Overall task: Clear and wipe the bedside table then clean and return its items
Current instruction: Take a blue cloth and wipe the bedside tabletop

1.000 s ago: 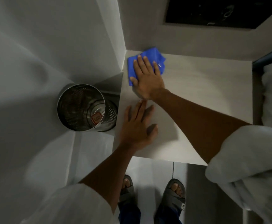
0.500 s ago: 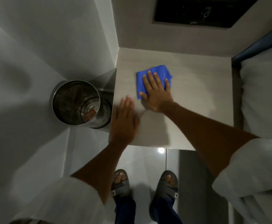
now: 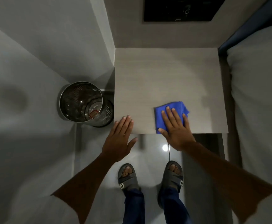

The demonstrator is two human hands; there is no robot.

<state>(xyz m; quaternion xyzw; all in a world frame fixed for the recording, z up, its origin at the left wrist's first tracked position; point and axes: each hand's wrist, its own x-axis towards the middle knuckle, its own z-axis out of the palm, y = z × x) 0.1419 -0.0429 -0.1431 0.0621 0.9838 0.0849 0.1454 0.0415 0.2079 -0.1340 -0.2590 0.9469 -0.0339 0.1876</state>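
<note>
Lower centre of frame: right hand [image 3: 175, 131], fingers flat, pins soft, limp blue cloth [image 3: 169, 115] on table [image 3: 164, 75]; left hand [image 3: 120, 139] open, empty. Best pressed under the palm.

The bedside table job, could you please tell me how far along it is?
Done: the bedside table is bare. In hand: the right hand presses a blue cloth flat at its near edge, mid-wipe; the left hand hovers open at the near-left corner. Left: cleaning and returning the items, none in view.
</note>
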